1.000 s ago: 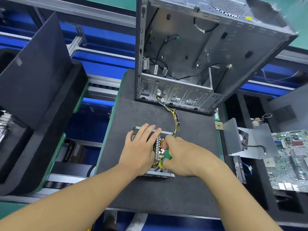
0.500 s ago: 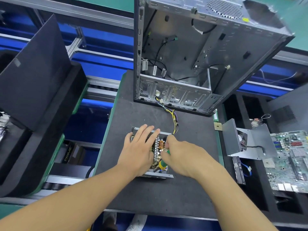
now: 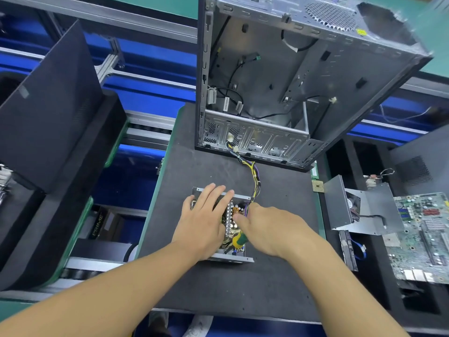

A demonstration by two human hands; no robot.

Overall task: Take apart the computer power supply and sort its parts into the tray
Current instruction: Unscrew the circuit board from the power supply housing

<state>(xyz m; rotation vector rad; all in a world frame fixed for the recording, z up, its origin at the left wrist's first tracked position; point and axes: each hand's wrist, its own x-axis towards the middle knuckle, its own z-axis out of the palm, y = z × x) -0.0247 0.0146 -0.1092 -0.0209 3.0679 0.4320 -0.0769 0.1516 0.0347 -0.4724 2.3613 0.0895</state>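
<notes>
Fingers (image 3: 218,194) of my left hand (image 3: 206,222) lie straight and spread across the open power supply (image 3: 233,258), pressing it onto the black mat (image 3: 218,288). That has stayed the same over the last second.

The right hand (image 3: 272,227) has moved. It is curled round the green-and-yellow screwdriver (image 3: 239,240), whose handle now shows a little nearer to me. Its thumb has stretched forward to just beside the copper coil (image 3: 235,210) on the exposed board. The tip is hidden under my palm, so I cannot tell whether it sits in a screw.

I read this as shifting my hold to reach a fastener, not as a part coming free. The board still sits in its metal shell in the middle of the mat. The wire bundle (image 3: 254,176) still runs from the supply to the upright computer case (image 3: 267,81). The foam tray (image 3: 374,276) on my right holds a metal cover (image 3: 340,203) and a motherboard (image 3: 425,234), well apart from the supply. Sorting has not reached this unit's inner parts yet.
</notes>
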